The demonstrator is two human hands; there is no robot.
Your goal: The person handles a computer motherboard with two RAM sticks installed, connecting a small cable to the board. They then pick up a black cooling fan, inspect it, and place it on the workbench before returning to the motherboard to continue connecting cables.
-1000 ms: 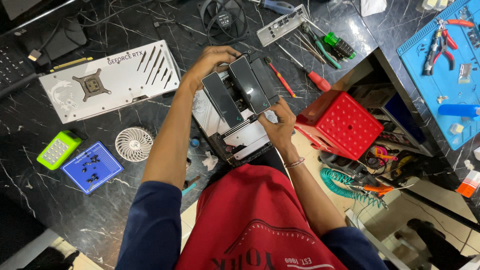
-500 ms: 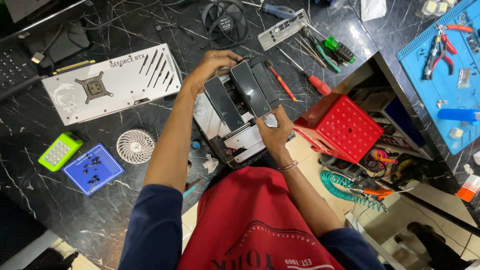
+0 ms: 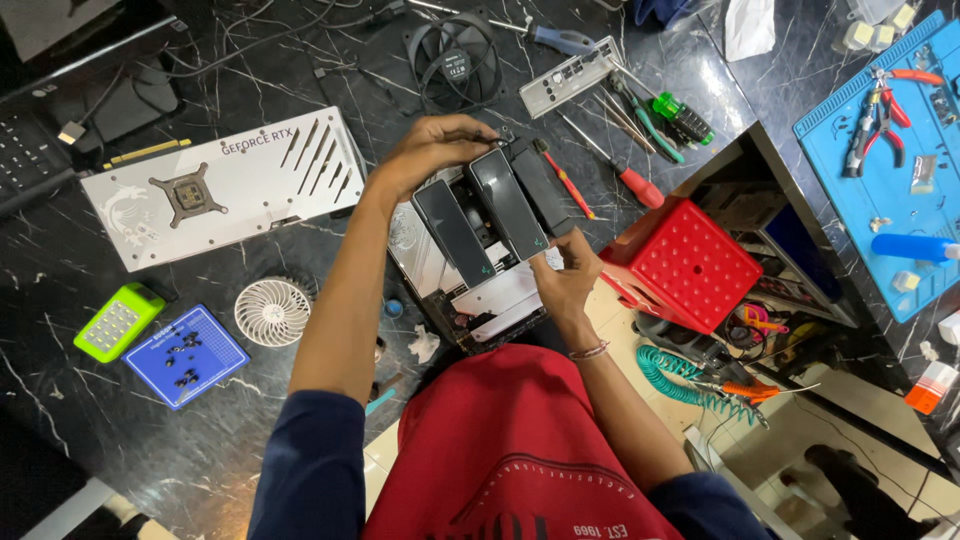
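Black marble bench (image 3: 200,440) holds our clutter; our left hand (image 3: 430,150) grips the cooler (image 3: 480,240) at its far end, our right hand (image 3: 565,280) pinches its near edge, over the bench edge.

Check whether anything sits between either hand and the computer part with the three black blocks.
Nothing visible does. The left hand already grips the far top edge of the computer part, and the right hand holds its near right edge. The red-handled screwdriver lies off to the right, apart.
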